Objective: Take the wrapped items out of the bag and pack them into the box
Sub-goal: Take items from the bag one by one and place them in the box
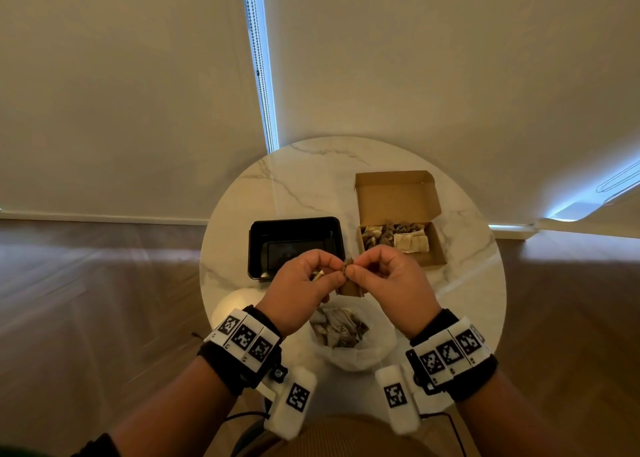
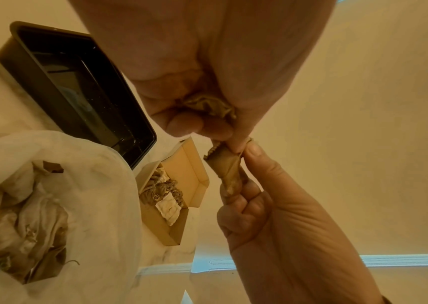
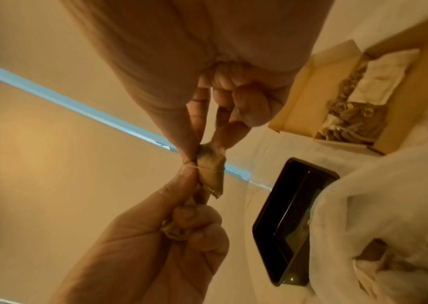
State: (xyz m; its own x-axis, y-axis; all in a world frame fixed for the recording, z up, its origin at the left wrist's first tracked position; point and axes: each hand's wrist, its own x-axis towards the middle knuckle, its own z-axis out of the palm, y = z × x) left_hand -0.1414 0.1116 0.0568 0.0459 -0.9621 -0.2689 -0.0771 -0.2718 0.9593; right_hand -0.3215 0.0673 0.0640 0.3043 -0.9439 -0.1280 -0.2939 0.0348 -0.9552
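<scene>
Both hands' grip, left hand (image 1: pixel 300 285) and right hand (image 1: pixel 388 280), pinched on one brown wrapped item (image 2: pixel 227 164) between them.

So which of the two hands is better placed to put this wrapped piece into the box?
Probably the right hand: it pinches the wrapped piece, and the box lies on its side.

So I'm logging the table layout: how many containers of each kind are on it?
Cardboard box: 1
Black tray: 1
Plastic bag: 1
Total: 3 containers on the round table.
</scene>
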